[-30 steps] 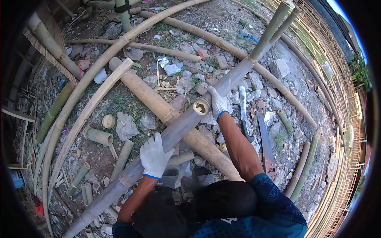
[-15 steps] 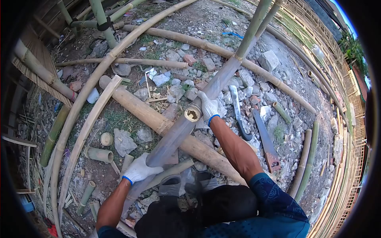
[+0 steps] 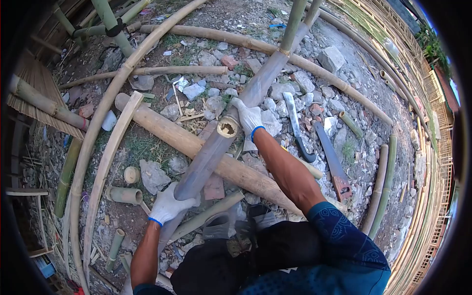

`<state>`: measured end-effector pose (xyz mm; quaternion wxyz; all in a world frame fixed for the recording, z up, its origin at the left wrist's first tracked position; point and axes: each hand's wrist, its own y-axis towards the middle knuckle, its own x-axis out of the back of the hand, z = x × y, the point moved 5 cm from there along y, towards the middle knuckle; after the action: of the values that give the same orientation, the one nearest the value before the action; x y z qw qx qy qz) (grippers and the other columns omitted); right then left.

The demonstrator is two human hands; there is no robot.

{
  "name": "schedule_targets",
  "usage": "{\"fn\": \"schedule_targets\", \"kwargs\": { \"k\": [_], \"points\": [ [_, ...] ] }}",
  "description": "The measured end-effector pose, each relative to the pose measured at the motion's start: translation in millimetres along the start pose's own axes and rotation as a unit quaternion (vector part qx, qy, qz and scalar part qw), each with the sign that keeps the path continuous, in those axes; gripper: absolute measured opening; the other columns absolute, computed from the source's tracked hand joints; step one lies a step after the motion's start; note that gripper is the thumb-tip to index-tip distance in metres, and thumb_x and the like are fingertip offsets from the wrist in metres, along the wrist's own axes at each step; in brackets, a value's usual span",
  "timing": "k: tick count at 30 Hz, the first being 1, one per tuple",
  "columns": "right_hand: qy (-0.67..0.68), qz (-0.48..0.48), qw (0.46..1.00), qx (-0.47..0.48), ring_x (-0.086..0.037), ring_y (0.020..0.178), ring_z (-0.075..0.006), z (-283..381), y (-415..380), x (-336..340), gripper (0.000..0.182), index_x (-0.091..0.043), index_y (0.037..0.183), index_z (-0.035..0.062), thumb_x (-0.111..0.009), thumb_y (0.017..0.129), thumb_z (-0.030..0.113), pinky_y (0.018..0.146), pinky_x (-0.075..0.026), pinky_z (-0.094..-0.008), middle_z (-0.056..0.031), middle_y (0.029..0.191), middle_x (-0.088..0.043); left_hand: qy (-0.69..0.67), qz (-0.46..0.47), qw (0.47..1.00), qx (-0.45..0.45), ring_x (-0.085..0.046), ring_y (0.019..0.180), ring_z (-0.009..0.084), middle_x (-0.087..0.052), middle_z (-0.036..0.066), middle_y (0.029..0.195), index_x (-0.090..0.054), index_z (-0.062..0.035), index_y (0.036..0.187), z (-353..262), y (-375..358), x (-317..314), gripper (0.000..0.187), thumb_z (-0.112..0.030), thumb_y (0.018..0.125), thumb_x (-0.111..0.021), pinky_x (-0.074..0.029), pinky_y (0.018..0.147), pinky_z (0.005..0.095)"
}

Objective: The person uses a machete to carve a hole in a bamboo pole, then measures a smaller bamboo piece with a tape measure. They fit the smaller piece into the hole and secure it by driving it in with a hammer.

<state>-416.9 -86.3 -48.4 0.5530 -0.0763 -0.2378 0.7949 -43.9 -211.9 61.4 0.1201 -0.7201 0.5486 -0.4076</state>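
Both my hands wear white gloves with blue cuffs. My left hand [image 3: 169, 204] is closed around the lower part of a greyish bamboo pole [image 3: 204, 160], which slants up from the lower left to an open cut end showing a jagged hollow. Beyond that end, a second greyish bamboo pole [image 3: 260, 83] runs toward the upper right, and my right hand [image 3: 248, 118] is closed on its near end. The two ends lie close together; whether they touch is partly hidden. Beneath the near pole, a thick tan bamboo log [image 3: 167, 128] crosses diagonally.
To the right of my right hand, a machete [image 3: 293, 120] and a handsaw [image 3: 332, 160] lie on rubble. A long bamboo pole [image 3: 211, 34] crosses behind. Curved bamboo [image 3: 105, 98] and a split strip [image 3: 110, 152] stand at left. Short bamboo offcuts [image 3: 125, 195] lie nearby.
The view has shifted slightly, so most things sit further left or higher. My left hand, earlier with fingers stretched across the near pole, now wraps it more tightly. My right hand keeps its place.
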Motion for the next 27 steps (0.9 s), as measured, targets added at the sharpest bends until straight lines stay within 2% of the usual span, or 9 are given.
{"fn": "schedule_targets", "kwargs": {
  "k": [2, 3, 8, 12, 13, 16, 22, 23, 27],
  "points": [
    [0.042, 0.134, 0.99, -0.001, -0.068, 0.115, -0.0294, 7.1, -10.0, 12.3, 0.092, -0.054, 0.135, -0.0139, -0.081, 0.086, 0.058, 0.094, -0.057, -0.0392, -0.0243, 0.133, -0.066, 0.06, -0.032, 0.998, 0.014, -0.074, 0.113, 0.0336, -0.076, 0.023, 0.121, -0.065, 0.0022, 0.134, -9.5, -5.9, 1.5, 0.089, -0.055, 0.07, -0.089, -0.055, 0.101, 0.0411],
    [-0.021, 0.087, 0.995, -0.033, -0.071, 0.103, -0.0191, 18.1, -31.6, 30.7, 0.067, -0.064, 0.133, 0.0019, -0.073, 0.096, 0.057, 0.09, -0.059, -0.0383, -0.0107, 0.116, -0.072, 0.059, -0.045, 0.997, 0.002, -0.076, 0.11, 0.0368, -0.077, 0.025, 0.117, -0.067, 0.0013, 0.13, -4.3, -4.7, -1.8, 0.086, -0.056, 0.07, -0.089, -0.057, 0.098, 0.043],
    [-0.172, 0.065, 0.981, 0.064, -0.07, 0.108, -0.0219, -14.2, -68.6, 113.6, 0.062, -0.063, 0.135, -0.0017, -0.071, 0.1, 0.049, 0.092, -0.058, -0.0383, -0.0142, 0.118, -0.074, 0.077, -0.07, 0.994, -0.02, -0.076, 0.106, 0.0377, -0.077, 0.024, 0.113, -0.067, 0.0007, 0.129, -0.8, -6.8, -8.1, 0.086, -0.057, 0.069, -0.089, -0.058, 0.095, 0.0434],
    [-0.397, -0.002, 0.884, 0.248, -0.072, 0.105, -0.0329, -43.5, -147.3, 160.7, 0.049, -0.064, 0.127, -0.0008, -0.076, 0.096, 0.035, 0.092, -0.057, -0.0416, -0.0191, 0.114, -0.073, 0.06, -0.072, 0.995, -0.021, -0.076, 0.106, 0.0377, -0.077, 0.025, 0.114, -0.066, 0.0012, 0.131, -1.1, -6.2, -8.4, 0.087, -0.056, 0.07, -0.088, -0.058, 0.095, 0.0432],
    [-0.405, -0.014, 0.893, 0.195, -0.071, 0.101, -0.0363, -44.5, -164.4, 171.7, 0.047, -0.064, 0.127, 0.0008, -0.077, 0.093, 0.031, 0.093, -0.057, -0.0438, -0.0187, 0.111, -0.072, 0.054, -0.071, 0.996, -0.017, -0.076, 0.107, 0.0374, -0.077, 0.025, 0.115, -0.066, 0.0014, 0.131, -1.7, -5.8, -8.7, 0.087, -0.056, 0.07, -0.088, -0.058, 0.096, 0.043],
    [-0.466, -0.087, 0.829, 0.298, -0.066, 0.106, -0.0391, -76.1, -179.3, 203.2, 0.047, -0.066, 0.125, 0.0033, -0.081, 0.09, 0.03, 0.095, -0.053, -0.0507, -0.0185, 0.109, -0.068, 0.034, -0.067, 0.997, -0.011, -0.075, 0.11, 0.0356, -0.076, 0.024, 0.117, -0.065, 0.0028, 0.132, -6.1, -4.9, -9.7, 0.088, -0.055, 0.07, -0.089, -0.057, 0.097, 0.042],
    [-0.453, -0.067, 0.857, 0.238, -0.066, 0.107, -0.0384, -52.2, -164.5, 212.6, 0.04, -0.067, 0.121, 0.0066, -0.082, 0.09, 0.027, 0.094, -0.053, -0.0494, -0.0166, 0.107, -0.068, 0.03, -0.072, 0.997, -0.011, -0.075, 0.112, 0.034, -0.076, 0.024, 0.119, -0.064, 0.0046, 0.131, -10.6, -9.2, -9.0, 0.088, -0.054, 0.07, -0.09, -0.056, 0.099, 0.0413],
    [-0.411, -0.024, 0.887, 0.211, -0.068, 0.104, -0.0385, -53.3, -164.7, 211.5, 0.042, -0.068, 0.12, 0.007, -0.079, 0.092, 0.036, 0.093, -0.053, -0.0495, -0.0171, 0.108, -0.07, 0.026, -0.074, 0.997, -0.008, -0.075, 0.112, 0.0344, -0.076, 0.024, 0.119, -0.064, 0.0044, 0.131, -13.1, -10.1, -8.2, 0.089, -0.054, 0.07, -0.09, -0.056, 0.098, 0.0415],
    [-0.538, 0.182, 0.815, 0.113, -0.069, 0.113, -0.0409, -75.5, -179.6, 202.8, 0.06, -0.067, 0.123, 0.0059, -0.07, 0.093, 0.058, 0.098, -0.053, -0.0498, -0.0226, 0.117, -0.073, 0.049, -0.079, 0.996, -0.013, -0.075, 0.111, 0.037, -0.076, 0.026, 0.119, -0.064, 0.0034, 0.132, -4.7, -7.6, -11.2, 0.09, -0.055, 0.069, -0.09, -0.057, 0.098, 0.0428]
  ]
}}
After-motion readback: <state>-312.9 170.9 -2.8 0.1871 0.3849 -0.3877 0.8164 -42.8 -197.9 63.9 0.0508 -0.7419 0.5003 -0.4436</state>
